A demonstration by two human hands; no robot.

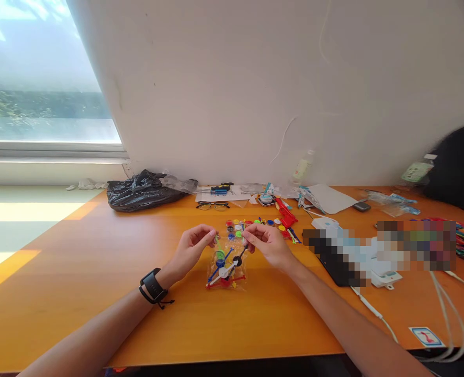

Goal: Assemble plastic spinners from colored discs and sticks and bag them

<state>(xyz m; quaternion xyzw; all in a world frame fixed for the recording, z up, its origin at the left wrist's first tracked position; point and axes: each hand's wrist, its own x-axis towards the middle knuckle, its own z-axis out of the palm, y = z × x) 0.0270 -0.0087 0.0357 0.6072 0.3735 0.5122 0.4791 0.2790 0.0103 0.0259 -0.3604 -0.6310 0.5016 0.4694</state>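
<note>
The left hand [192, 246] pinched one top corner of the clear bag of toy parts [227, 266] lying mid-desk [98, 293]; the right hand [269, 243] pinched the other. Pulling evenly outward seemed wisest, keeping loose coloured discs [255, 225] clear.

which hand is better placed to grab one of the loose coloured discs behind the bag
Right, probably. The right hand pinches the clear plastic bag at its far right corner, right beside the loose coloured discs. The left hand, holding the bag's left corner, sits farther from them.
</note>
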